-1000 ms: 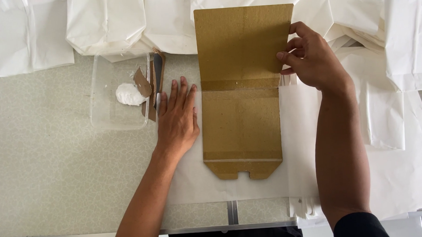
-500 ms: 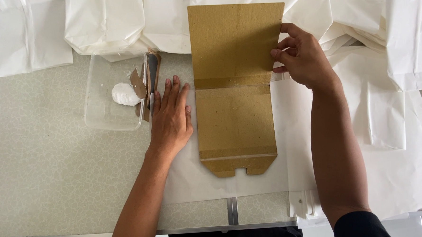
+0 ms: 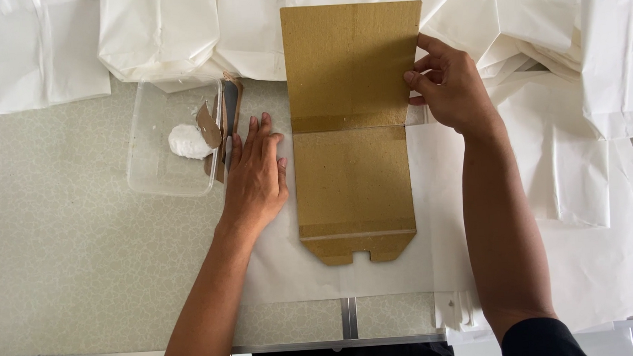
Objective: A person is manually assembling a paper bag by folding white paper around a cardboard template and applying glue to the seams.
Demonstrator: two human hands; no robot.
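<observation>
A brown cardboard template (image 3: 354, 133) lies flat on a white paper sheet (image 3: 285, 272) in the middle of the table. My right hand (image 3: 451, 87) pinches the template's upper right edge between thumb and fingers. My left hand (image 3: 256, 177) rests flat, fingers together, on the white sheet just left of the template. A clear plastic tub (image 3: 172, 138) holding a lump of white paste (image 3: 185, 141) sits just left of my left hand, with brown card scraps (image 3: 218, 129) leaning on its right rim.
Stacks of folded white paper bags (image 3: 161, 35) line the far edge and the right side (image 3: 610, 58). The speckled tabletop (image 3: 63, 246) shows at the left. The table's metal front edge (image 3: 302, 346) runs along the bottom.
Both hands and the template keep the same hold. Only the view has shifted slightly, so everything sits a little to the left.
</observation>
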